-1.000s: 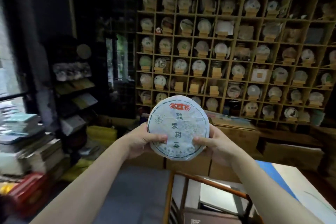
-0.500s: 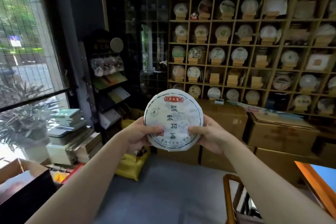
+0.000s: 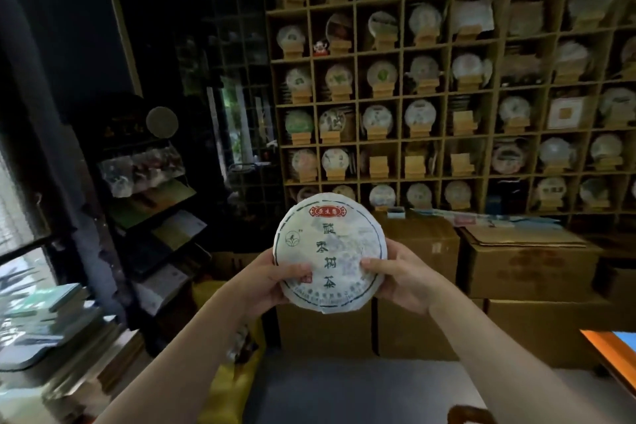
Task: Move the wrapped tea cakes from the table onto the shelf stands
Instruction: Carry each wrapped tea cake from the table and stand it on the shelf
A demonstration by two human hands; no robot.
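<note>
Up close: one wrapped tea cake (image 3: 330, 251), held up at chest height in front of the camera, face toward the viewer, tilted a bit to the right. Gripped from both sides: left hand (image 3: 272, 280) curled round its lower left edge with the thumb across the front, right hand (image 3: 401, 277) doing the same on the lower right. Round disc in white crinkled paper, red label with gold characters at the top, small round green logo on the left, four big dark green characters running down the middle, dashed green ring near the rim, fine print along the bottom. Paper slightly creased and puckered at the lower edge.

Counting: one cake in hand, two hands on it, two bare forearms reaching in from the bottom.

Just past that, stacked cardboard boxes (image 3: 530, 258) on the floor, at least four in view. To the left, a dark magazine-style rack (image 3: 155, 217) and a pile of books (image 3: 44, 317) by the window.

Farthest back, the wooden grid shelf (image 3: 447, 96) covering the wall, most cubbies holding a wrapped cake upright on a small wooden stand. Three bare stands (image 3: 414, 167) side by side in the second row from the bottom, one more (image 3: 463, 122) in the row above. Too many shelved cakes, too blurry, for an exact count.
</note>
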